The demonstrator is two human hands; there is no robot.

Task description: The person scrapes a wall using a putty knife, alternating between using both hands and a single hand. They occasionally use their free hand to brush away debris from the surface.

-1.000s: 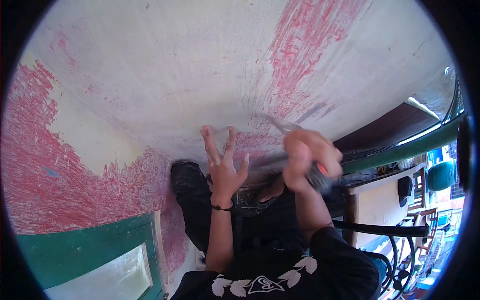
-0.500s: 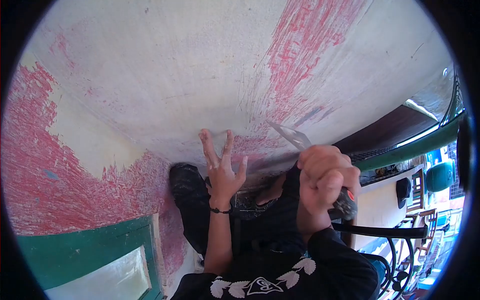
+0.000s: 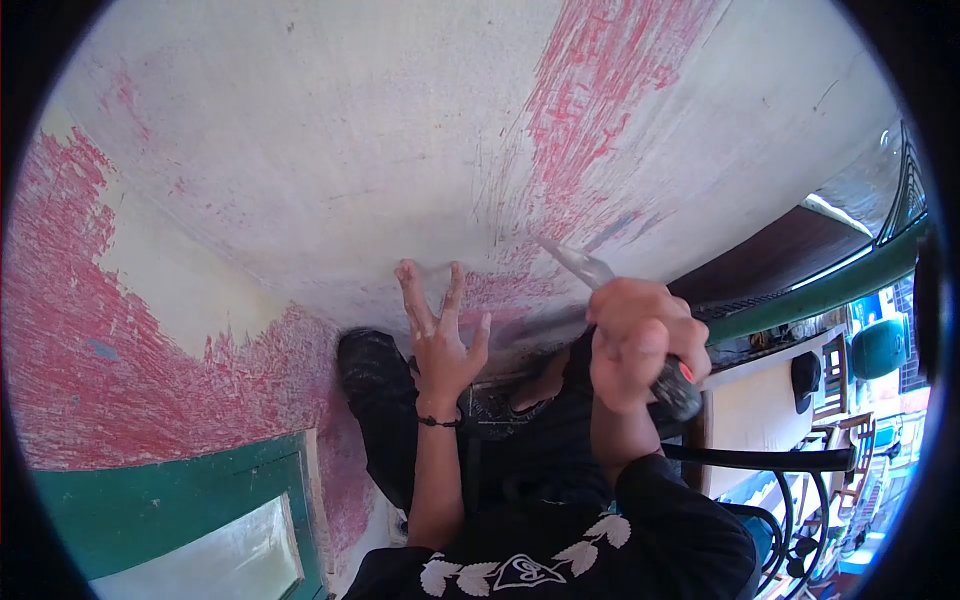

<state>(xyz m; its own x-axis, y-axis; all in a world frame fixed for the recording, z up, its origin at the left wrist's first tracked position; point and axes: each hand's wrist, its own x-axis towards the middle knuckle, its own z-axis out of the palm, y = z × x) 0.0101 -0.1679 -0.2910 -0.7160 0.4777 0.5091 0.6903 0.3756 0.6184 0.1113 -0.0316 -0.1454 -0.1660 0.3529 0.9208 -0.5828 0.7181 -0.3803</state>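
A scraper (image 3: 575, 262) with a flat metal blade and a black handle with a red spot is in my right hand (image 3: 645, 340), fingers wrapped round the handle. Its blade tip overlaps the scratched red patch on the pale wall (image 3: 300, 120). To the left, my left hand (image 3: 442, 340) has its fingers spread, fingertips right at the wall's surface. A dark band circles that wrist. Above the blade, a broad streak of scraped red paint (image 3: 600, 100) runs up the wall.
More scraped red wall (image 3: 170, 380) lies on the left, above a green frame with a pane (image 3: 170, 520). On the right are a green rail (image 3: 820, 285), a black metal armrest (image 3: 770, 460), a pale table (image 3: 765, 405) with a dark cap, and wooden chairs. My bent legs are below my hands.
My right hand and the scraper have moved slightly up and to the left, and the blade has turned a little. My left hand stays nearly in place.
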